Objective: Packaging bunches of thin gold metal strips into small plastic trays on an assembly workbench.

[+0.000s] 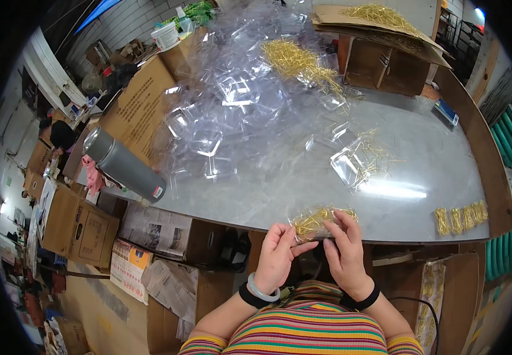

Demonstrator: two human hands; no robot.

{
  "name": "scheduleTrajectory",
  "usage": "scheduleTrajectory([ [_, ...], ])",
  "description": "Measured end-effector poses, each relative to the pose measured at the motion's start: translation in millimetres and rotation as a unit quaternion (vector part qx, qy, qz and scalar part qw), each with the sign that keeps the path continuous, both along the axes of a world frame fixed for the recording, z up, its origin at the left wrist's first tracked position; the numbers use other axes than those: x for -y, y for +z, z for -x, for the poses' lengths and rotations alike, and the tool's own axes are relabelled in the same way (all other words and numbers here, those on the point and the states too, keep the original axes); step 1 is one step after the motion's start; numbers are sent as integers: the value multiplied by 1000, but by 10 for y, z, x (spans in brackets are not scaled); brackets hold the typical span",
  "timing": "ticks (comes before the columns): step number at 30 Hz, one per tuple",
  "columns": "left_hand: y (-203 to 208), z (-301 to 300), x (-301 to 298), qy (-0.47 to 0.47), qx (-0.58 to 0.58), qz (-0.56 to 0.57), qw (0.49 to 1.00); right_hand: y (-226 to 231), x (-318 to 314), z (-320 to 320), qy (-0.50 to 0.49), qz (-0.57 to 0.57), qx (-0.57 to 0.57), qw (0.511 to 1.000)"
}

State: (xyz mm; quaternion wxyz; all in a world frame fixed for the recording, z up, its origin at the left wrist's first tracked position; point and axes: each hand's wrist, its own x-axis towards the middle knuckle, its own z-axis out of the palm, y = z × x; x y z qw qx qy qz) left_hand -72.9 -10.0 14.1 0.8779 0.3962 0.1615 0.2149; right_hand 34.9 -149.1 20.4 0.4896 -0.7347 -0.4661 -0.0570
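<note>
Hands are both on the job in the head view, the only one to go by. The left hand [276, 242] has the left end of a clear plastic pack [312, 226] with gold wire pieces pinched in its fingers, and the right hand [346, 251] curls fingers over the right part, so I'd call each grip closed on it. Undersides are hidden, and I can't tell if the plastic is fastened.

Pack's at the near edge of the surface [268, 198], just ahead of and between the palms, long axis running roughly left to right. Neither hand is clearly nearer, and that's the relation I'd say matters: one hand per end. Can't tell if it rests on the edge or hangs over it.

Loose gold wires [371, 157] lie farther out, a bit right, and a big clear plastic pile [226, 112] sits beyond, to the left. Small gold bundles [460, 218] line up well off to the right.
</note>
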Motion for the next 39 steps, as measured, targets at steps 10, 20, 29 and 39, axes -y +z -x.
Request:
scheduleTrajectory([
  [10,5,255,332,-73,-60,-35,995,123,327,-80,52,23,55,997],
  [20,31,499,647,-49,-57,-10,997,-32,623,62,112,51,49,991],
  [29,28,591,847,-106,-22,10,994,-108,725,224,69,11,-20,997],
  [39,72,678,789,-94,-78,-34,992,-95,752,444,80,-9,33,996],
])
